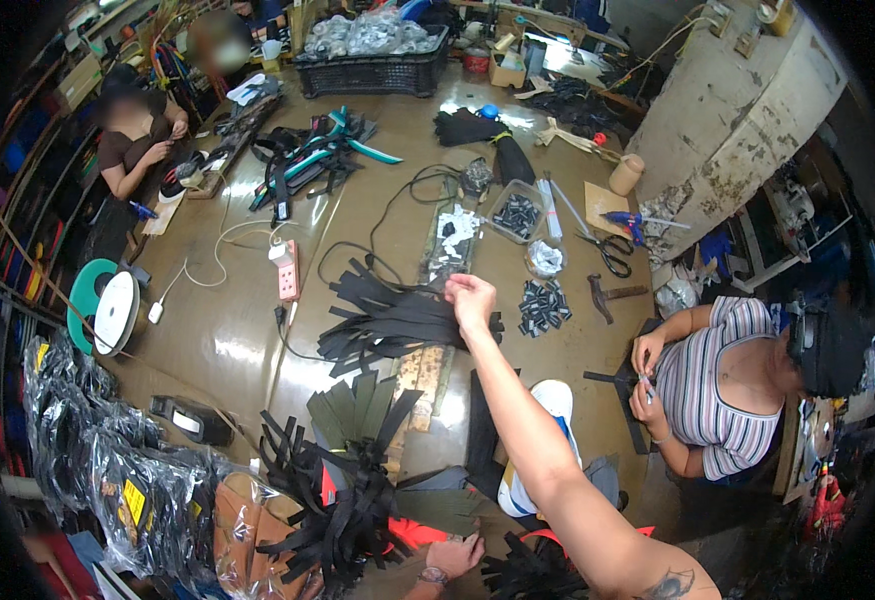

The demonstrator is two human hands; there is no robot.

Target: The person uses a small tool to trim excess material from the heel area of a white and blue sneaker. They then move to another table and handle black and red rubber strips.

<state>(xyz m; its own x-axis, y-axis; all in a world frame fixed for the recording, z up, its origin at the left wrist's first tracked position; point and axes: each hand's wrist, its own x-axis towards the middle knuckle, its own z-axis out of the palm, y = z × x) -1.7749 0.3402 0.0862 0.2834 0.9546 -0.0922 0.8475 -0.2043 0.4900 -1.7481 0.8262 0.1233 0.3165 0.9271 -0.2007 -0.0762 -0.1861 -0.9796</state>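
My right arm stretches far over the table, and my right hand is closed at the edge of a fanned bundle of black straps. Its fingers are pinched together, and what they hold, if anything, is too small to make out. Low in the view, my left hand, with a band on the wrist, has its fingers curled beside dark grey-green strap pieces and a bright orange-red piece. Whatever it grips is hidden. A larger bunch of black straps lies to its left.
A white and blue shoe sits beside my right forearm. Beyond are small black pieces, a hammer, scissors and a pink power strip with cords. Plastic-wrapped goods crowd the left. Two co-workers sit at the table's sides.
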